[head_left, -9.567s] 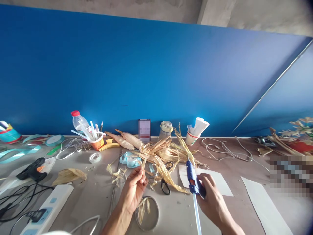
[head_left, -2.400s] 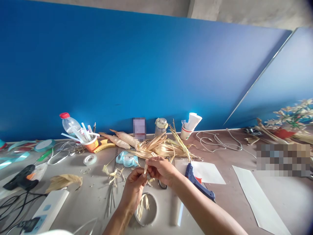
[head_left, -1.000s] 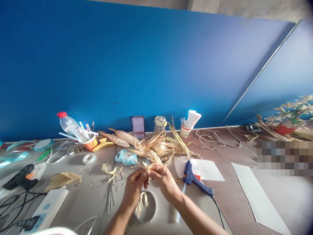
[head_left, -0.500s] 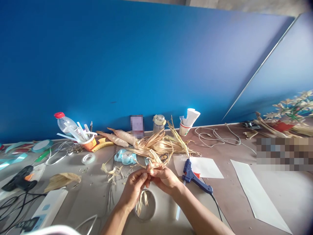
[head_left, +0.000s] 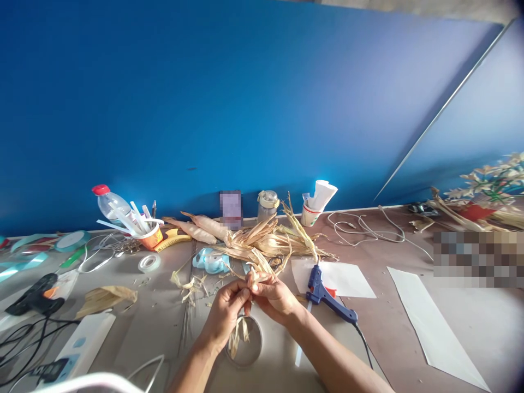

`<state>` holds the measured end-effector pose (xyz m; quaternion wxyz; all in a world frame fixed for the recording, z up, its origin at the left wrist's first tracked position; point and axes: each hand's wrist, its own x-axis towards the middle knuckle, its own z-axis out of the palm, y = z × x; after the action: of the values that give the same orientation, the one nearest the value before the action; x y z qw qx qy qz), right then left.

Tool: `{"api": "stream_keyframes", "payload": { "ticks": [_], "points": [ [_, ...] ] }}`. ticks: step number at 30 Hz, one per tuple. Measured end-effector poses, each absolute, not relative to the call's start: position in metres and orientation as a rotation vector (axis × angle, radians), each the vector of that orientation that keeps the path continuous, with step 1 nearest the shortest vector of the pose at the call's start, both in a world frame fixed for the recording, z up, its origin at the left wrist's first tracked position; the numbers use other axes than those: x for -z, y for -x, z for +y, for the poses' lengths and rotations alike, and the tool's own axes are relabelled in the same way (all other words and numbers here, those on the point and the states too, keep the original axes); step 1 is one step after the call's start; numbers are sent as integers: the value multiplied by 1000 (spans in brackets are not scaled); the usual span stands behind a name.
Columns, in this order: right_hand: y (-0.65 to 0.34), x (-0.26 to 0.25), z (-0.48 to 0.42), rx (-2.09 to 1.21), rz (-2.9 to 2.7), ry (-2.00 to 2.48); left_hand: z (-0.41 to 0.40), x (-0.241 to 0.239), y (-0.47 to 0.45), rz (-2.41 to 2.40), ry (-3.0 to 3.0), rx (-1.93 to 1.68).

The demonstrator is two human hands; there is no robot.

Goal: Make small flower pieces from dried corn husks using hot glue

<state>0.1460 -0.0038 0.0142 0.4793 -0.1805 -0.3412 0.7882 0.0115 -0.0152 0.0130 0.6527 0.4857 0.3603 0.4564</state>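
Observation:
My left hand (head_left: 230, 307) and my right hand (head_left: 275, 297) meet at the middle of the table, fingertips pinched together. Between them is a small pale piece of corn husk (head_left: 254, 277), mostly covered by the fingers. Just below the hands lies a round ring-shaped dish (head_left: 261, 344) with husk strips (head_left: 237, 337) in it. Beyond my fingers spreads a heap of dried corn husks (head_left: 266, 243). A blue glue gun (head_left: 327, 297) rests to the right of my right hand, its nozzle toward the husks.
Paper sheets (head_left: 434, 327) lie on the right. Farther back stand a paper cup (head_left: 311, 215), a glass jar (head_left: 268, 204) and an orange cup of glue sticks (head_left: 150, 239). At left are a power strip (head_left: 88, 341), black cables, a second glue gun (head_left: 36, 295) and a tape roll (head_left: 149, 263).
The view has shifted very slightly. Both hands stay pinched on the husk piece in nearly the same place.

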Motion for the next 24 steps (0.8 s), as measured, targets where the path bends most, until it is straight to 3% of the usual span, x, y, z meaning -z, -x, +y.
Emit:
{"api": "stream_keyframes", "payload": {
  "ticks": [12, 24],
  "points": [
    [-143, -11, -5, -1900, -749, 369, -17, -11, -15, 956, -1133, -1179],
    [-131, -20, -14, -1663, -797, 637, -14, -4, -15, 957, -1080, -1191]
  ]
}}
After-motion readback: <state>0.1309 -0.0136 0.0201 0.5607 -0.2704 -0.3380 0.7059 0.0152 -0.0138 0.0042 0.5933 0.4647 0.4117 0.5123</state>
